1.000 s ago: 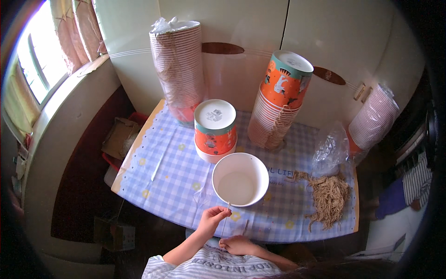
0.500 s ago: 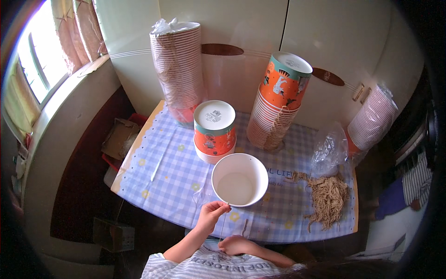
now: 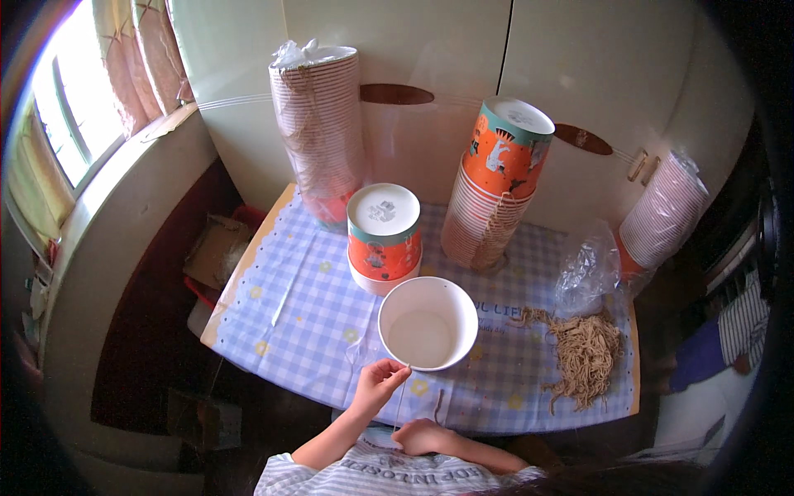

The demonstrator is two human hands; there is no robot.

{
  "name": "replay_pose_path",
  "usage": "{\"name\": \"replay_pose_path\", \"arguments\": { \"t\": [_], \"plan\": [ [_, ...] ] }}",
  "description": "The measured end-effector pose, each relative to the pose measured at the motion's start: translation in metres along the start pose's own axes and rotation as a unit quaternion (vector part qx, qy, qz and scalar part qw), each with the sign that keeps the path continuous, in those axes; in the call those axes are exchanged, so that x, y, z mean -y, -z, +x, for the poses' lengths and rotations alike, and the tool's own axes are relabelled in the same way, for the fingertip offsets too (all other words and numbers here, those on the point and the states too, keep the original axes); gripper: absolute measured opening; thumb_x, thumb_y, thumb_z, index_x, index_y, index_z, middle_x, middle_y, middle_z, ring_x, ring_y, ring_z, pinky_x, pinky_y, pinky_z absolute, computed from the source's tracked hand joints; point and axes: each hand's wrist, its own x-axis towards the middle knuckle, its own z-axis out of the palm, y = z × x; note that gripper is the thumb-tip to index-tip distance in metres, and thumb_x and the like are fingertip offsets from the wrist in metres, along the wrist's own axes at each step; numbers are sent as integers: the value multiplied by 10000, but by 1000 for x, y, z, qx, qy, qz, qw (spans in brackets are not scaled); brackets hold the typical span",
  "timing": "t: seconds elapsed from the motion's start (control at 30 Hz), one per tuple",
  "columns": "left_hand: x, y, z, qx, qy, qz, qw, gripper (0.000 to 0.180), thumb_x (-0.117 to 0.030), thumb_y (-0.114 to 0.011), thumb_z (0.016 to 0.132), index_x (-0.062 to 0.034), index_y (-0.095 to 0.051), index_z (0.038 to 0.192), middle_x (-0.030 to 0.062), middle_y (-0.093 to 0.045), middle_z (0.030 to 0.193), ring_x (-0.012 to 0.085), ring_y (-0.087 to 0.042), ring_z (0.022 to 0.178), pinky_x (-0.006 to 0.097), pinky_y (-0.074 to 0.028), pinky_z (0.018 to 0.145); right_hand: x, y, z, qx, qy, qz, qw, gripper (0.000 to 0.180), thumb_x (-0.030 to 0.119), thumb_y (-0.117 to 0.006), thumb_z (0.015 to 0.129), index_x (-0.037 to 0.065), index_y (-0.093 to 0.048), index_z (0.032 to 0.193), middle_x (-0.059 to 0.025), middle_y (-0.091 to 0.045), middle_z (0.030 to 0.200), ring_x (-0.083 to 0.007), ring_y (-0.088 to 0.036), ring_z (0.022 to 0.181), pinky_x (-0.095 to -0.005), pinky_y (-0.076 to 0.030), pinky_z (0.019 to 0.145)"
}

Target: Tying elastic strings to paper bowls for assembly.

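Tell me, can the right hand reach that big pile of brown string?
Probably yes. The pile of brown string lies ahead of the right hand and to its right. No tub seems to stand between them; the open white tub sits left of that path.

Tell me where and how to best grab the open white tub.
Probably pinch the white tub by its right rim, from the right: it stands mouth up, that edge exposed, while the left hand is at the near edge and upside-down tubs stand behind-left.

White tub, perhaps touching, blocks the left hand, with room leftward.
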Motion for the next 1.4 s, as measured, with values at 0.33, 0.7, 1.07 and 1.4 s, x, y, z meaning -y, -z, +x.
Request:
{"name": "replay_pose_path", "arguments": {
  "t": [0.33, 0.7, 1.07, 1.4],
  "plan": [
    [-49, 27, 15, -52, -333, 437, 834, 426, 90, -528, 663, -98, -561, 1045, 96, -527, 1088, 288, -501, 933, 346, -439, 769, -43, 17, -86, -142, -37, 146, 978, 253, 257, -446, 820, 59, -585, 894, -160, -609, 855, -345, -591, 774, -426, -464, 689],
    [-71, 28, 30, 67, -408, 613, 673, 287, -90, -649, 646, -176, -640, 919, -17, -523, 1122, 215, -477, 984, 339, -416, 756, -65, 16, -207, -449, 115, 516, 720, 255, -4, -518, 816, 4, -447, 1060, -94, -570, 690, -120, -532, 601, -221, -419, 541],
    [-52, -56, -18, 241, -493, 577, 605, 297, -141, -561, 691, -73, -601, 977, -33, -540, 776, 127, -489, 772, 263, -393, 614, -40, 58, -172, -492, 535, 587, 357, 479, 116, -533, 807, -2, -362, 1239, -185, -443, 1212, -304, -483, 1064, -373, -429, 796],
    [-54, -79, -21, 140, -354, 429, 819, 316, -255, -710, 683, -60, -587, 899, 50, -599, 799, 210, -557, 668, 315, -479, 598, -17, 108, -127, -456, 566, 626, 283, 490, 194, -464, 869, 35, -313, 1307, -120, -326, 1364, -255, -320, 1257, -392, -234, 1051]
  ]
}}
